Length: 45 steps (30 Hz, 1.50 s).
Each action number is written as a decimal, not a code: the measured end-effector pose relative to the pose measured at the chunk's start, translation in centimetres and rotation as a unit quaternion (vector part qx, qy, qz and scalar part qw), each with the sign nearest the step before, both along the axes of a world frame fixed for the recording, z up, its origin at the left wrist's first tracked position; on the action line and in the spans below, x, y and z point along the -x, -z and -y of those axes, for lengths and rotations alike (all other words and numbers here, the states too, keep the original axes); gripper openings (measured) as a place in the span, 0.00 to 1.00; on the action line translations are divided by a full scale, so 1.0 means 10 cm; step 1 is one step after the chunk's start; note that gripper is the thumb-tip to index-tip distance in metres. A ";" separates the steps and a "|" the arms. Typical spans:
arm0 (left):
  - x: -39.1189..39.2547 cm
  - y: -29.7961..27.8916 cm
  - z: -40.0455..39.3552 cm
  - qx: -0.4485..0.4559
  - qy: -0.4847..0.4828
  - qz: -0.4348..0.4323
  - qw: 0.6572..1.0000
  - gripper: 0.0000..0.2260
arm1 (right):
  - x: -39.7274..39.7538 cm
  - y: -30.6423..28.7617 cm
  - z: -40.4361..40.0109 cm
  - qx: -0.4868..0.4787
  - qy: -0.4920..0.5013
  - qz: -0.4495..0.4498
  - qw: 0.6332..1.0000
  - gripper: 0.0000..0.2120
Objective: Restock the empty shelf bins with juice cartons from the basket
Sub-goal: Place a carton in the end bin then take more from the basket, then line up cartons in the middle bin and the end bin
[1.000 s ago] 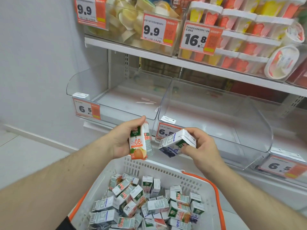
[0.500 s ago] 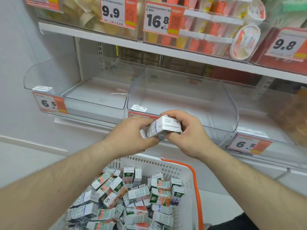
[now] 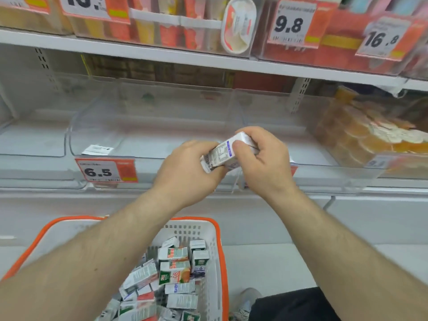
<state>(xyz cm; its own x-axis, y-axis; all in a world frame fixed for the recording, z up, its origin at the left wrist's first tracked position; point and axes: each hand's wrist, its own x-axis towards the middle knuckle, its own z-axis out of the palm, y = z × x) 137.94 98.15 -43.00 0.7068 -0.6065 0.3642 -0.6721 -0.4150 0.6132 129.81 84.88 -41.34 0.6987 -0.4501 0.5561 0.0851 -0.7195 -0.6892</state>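
Juice cartons (image 3: 228, 152) (both hands), clear shelf bins (image 3: 148, 126), white shelving (image 3: 162, 55)

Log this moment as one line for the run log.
both hands grip cartons | at front of empty bin | basket below holds more | none placed yet

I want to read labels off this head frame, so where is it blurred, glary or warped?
Head view: motion blur smears the upper price tags, like the 16.8 tag, and the orange packs at right; the 6.5 tag stays readable; the carton in both hands shows only fuzzy print; faint sheen on the clear bin walls; wide-angle bending curves the shelf edge.
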 end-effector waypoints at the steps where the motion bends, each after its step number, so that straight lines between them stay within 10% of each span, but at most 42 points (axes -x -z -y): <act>1: 0.06 0.00 0.09 0.019 0.000 -0.002 1.000 0.18 | 0.04 -0.05 0.09 -0.027 0.014 0.023 0.999 0.05; 7: 0.28 0.13 0.48 -0.022 -0.020 -0.026 0.999 0.29 | 0.25 -0.29 0.78 0.014 0.195 0.115 0.974 0.08; 12: 0.37 0.23 0.66 -0.104 -0.008 -0.040 0.994 0.29 | 0.31 -0.18 1.19 0.056 0.280 -0.147 0.947 0.15; 20: 0.38 0.32 0.67 -0.115 0.014 -0.032 0.993 0.28 | 0.23 -0.05 1.27 0.048 0.213 -0.394 0.893 0.19; 33: 0.35 0.31 0.66 -0.085 0.036 -0.054 0.994 0.27 | 0.24 -0.01 1.33 0.109 0.180 -0.445 0.871 0.17; 40: 0.38 0.30 0.56 0.173 0.001 -0.108 0.979 0.15 | 0.31 -0.10 1.25 0.082 0.224 -0.452 0.860 0.23; 45: 0.35 0.13 0.42 0.289 -0.076 -0.370 0.879 0.04 | 0.34 -0.34 0.80 0.179 0.283 -0.279 0.900 0.20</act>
<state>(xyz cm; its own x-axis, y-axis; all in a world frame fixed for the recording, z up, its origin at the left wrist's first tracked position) 134.41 93.97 -44.25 0.9372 -0.3484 -0.0143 0.0374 0.0597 0.9975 126.39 76.84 -37.98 0.6290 -0.6838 0.3698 -0.6526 -0.7230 -0.2268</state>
